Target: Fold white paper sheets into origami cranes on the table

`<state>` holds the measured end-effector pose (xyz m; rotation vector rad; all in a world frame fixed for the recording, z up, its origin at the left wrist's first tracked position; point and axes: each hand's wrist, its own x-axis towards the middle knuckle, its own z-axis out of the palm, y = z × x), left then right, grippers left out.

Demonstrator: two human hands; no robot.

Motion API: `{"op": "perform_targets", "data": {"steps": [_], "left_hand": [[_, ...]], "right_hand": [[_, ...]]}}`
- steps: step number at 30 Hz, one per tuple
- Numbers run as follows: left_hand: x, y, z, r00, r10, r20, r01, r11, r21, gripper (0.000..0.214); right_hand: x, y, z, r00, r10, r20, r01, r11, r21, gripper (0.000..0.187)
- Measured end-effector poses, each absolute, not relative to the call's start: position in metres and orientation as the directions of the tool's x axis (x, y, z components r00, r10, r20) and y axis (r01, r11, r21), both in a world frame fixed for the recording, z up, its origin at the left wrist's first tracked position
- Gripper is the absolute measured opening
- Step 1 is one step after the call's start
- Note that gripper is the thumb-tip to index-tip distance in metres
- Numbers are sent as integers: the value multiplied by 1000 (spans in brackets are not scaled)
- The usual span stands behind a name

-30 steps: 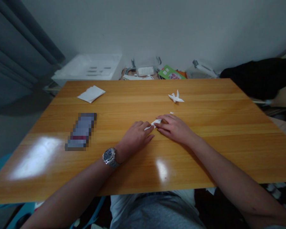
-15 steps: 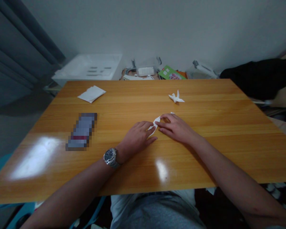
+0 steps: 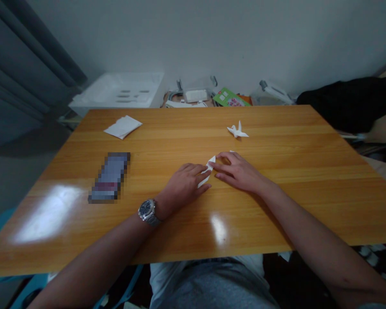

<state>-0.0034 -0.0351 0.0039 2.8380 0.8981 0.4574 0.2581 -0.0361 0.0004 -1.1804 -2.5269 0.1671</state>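
A small folded piece of white paper (image 3: 213, 159) lies slantwise on the wooden table, between my two hands. My left hand (image 3: 188, 182) bends over its lower part, with fingertips on the paper and the thumb stretched beside it. At the upper part, my right hand (image 3: 239, 171) presses the paper with its fingertips. Both hands cover some of the paper, so its whole shape is hidden. Beyond the right hand stands a white origami crane (image 3: 237, 130) with its wings spread. A tiny white bit of paper (image 3: 232, 151) shows just behind the right hand's knuckles.
Sheets of white paper (image 3: 123, 127) lie at the table's far left. Nearer, a phone (image 3: 111, 177), blurred out, rests on the table (image 3: 167, 141). Behind the far edge are a white plastic tray (image 3: 116, 103), a green booklet (image 3: 230, 98) and a dark cloth (image 3: 347, 103).
The paper between my hands has changed shape slightly; its upper end now looks more like a sharp triangle. Both hands have stayed almost in place.
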Motion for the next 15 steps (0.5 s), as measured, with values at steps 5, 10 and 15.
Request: {"op": "perform_targets", "data": {"steps": [5, 10, 15], "left_hand": [[-2, -35, 2, 783, 569, 250, 535, -822, 195, 37], [-1, -35, -2, 783, 561, 269, 539, -827, 157, 37], [-2, -35, -3, 784, 551, 286, 527, -834, 164, 36]], "right_hand": [[259, -38, -1, -610, 762, 219, 730, 648, -220, 45], [262, -37, -4, -609, 765, 208, 737, 643, -207, 45], [265, -32, -6, -583, 786, 207, 764, 617, -190, 44]]}}
